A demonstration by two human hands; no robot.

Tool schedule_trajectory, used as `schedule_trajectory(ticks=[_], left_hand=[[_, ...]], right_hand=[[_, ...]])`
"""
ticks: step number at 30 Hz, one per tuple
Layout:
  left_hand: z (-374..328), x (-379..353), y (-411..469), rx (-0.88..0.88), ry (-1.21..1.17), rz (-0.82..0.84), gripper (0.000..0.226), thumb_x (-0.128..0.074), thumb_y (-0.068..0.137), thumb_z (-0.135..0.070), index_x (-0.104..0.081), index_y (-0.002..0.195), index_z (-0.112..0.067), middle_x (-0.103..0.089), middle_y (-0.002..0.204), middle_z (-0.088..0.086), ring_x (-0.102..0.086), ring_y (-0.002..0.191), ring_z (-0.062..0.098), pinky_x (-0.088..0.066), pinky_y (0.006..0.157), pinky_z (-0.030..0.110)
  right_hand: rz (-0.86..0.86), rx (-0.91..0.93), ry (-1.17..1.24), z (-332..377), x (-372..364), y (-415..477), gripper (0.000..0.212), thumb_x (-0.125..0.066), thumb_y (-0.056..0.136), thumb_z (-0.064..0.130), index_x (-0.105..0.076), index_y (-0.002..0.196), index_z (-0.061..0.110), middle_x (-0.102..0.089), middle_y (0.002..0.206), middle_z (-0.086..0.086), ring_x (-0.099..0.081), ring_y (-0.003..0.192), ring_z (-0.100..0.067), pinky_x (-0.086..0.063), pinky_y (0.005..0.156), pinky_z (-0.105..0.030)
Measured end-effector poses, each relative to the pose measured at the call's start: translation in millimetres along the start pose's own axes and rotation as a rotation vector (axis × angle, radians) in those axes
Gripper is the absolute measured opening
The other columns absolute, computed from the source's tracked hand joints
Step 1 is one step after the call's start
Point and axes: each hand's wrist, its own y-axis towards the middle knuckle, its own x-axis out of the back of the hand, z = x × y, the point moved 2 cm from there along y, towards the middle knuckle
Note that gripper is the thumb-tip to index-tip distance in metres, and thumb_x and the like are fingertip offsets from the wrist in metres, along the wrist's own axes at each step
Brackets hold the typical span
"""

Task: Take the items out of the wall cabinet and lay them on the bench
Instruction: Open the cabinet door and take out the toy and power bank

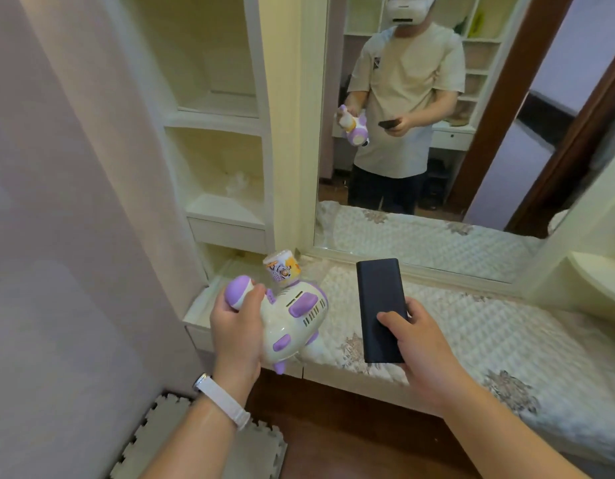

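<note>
My left hand point(235, 326) grips a white and purple toy plane point(292, 323) by its nose, holding it above the left end of the bench point(489, 326). My right hand point(423, 340) holds a flat black power bank point(380, 305) by its near end, over the quilted bench cover. A small yellow and white can point(282, 268) stands upright on the bench just behind the toy. The wall cabinet point(226, 140) of cream open shelves rises at the left; its visible shelves look bare apart from a faint pale shape on the lower one.
A large mirror point(437, 133) behind the bench reflects a person with both items. A pale curtain point(74, 202) hangs at the left. Grey foam floor mats point(181, 440) lie below on the wooden floor. A rounded cream shelf point(600, 274) juts out at the right.
</note>
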Motion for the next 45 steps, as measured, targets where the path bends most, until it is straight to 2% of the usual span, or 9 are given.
schedule_trajectory(ticks=[5,12,21,25,32,36,39,42,45], left_hand=[[28,-34,41,0.064,-0.004,0.025,0.011,-0.070,0.078,-0.021,-0.064,0.087,-0.018,-0.068,0.080,0.006,-0.065,0.068,0.020,-0.052,0.059,0.033],[68,-87,81,0.119,0.050,0.022,0.006,-0.069,0.084,-0.016,-0.063,0.083,-0.018,-0.064,0.075,0.003,-0.060,0.060,0.016,-0.049,0.054,0.029],[118,-159,114,0.185,0.161,-0.028,0.013,-0.071,0.078,-0.023,-0.064,0.085,-0.015,-0.065,0.075,0.006,-0.059,0.063,0.023,-0.050,0.058,0.038],[141,-183,129,0.228,0.239,-0.053,0.020,-0.068,0.080,-0.020,-0.063,0.089,-0.003,-0.066,0.076,0.010,-0.061,0.062,0.025,-0.050,0.055,0.040],[175,-211,154,0.271,0.279,-0.172,0.013,-0.070,0.082,-0.019,-0.064,0.093,-0.013,-0.069,0.089,0.011,-0.063,0.072,0.024,-0.053,0.065,0.039],[186,-217,166,0.322,0.263,-0.182,0.022,-0.069,0.084,-0.013,-0.063,0.102,-0.003,-0.068,0.089,0.012,-0.063,0.063,0.020,-0.049,0.047,0.030],[193,-220,181,0.364,0.252,-0.147,0.021,-0.067,0.083,-0.009,-0.062,0.100,0.003,-0.066,0.085,0.015,-0.063,0.059,0.024,-0.049,0.043,0.035],[201,-220,197,0.376,0.239,-0.141,0.004,-0.065,0.086,-0.005,-0.063,0.088,-0.002,-0.064,0.080,0.012,-0.062,0.054,0.017,-0.047,0.038,0.026],[212,-220,210,0.391,0.196,-0.110,0.009,-0.064,0.086,0.000,-0.061,0.084,-0.008,-0.065,0.079,0.009,-0.062,0.064,0.020,-0.047,0.041,0.024]], right_hand=[[-0.073,-0.041,0.017,-7,10,34,0.014,-0.058,0.094,0.017,-0.059,0.107,0.024,-0.066,0.107,-0.008,-0.065,0.095,-0.031,-0.056,0.075,-0.047],[-0.130,-0.106,0.009,-24,36,95,0.014,-0.058,0.095,0.018,-0.057,0.108,0.021,-0.065,0.108,-0.010,-0.066,0.095,-0.030,-0.058,0.079,-0.050],[-0.027,-0.200,0.004,-42,63,204,0.013,-0.057,0.094,0.016,-0.058,0.106,0.019,-0.068,0.104,-0.010,-0.067,0.090,-0.027,-0.055,0.071,-0.039],[0.028,-0.245,-0.035,-52,77,250,0.012,-0.057,0.094,0.015,-0.057,0.104,0.020,-0.068,0.100,-0.006,-0.068,0.086,-0.021,-0.052,0.067,-0.032],[0.108,-0.377,-0.073,-83,97,310,0.014,-0.057,0.095,0.014,-0.054,0.109,0.016,-0.065,0.099,-0.003,-0.066,0.084,-0.018,-0.050,0.061,-0.028],[0.108,-0.445,-0.073,-101,98,330,0.017,-0.058,0.094,0.013,-0.053,0.110,0.015,-0.065,0.102,-0.006,-0.066,0.086,-0.020,-0.052,0.061,-0.030],[0.106,-0.482,-0.093,-114,92,346,0.019,-0.058,0.092,0.012,-0.053,0.111,0.014,-0.065,0.103,-0.008,-0.067,0.088,-0.023,-0.053,0.063,-0.032],[0.082,-0.519,-0.097,-125,81,360,0.018,-0.059,0.092,0.012,-0.054,0.109,0.013,-0.065,0.104,-0.011,-0.067,0.089,-0.026,-0.054,0.065,-0.033],[0.061,-0.531,-0.123,-132,73,370,0.016,-0.060,0.091,0.011,-0.054,0.105,0.014,-0.065,0.103,-0.012,-0.067,0.088,-0.026,-0.054,0.065,-0.033]])
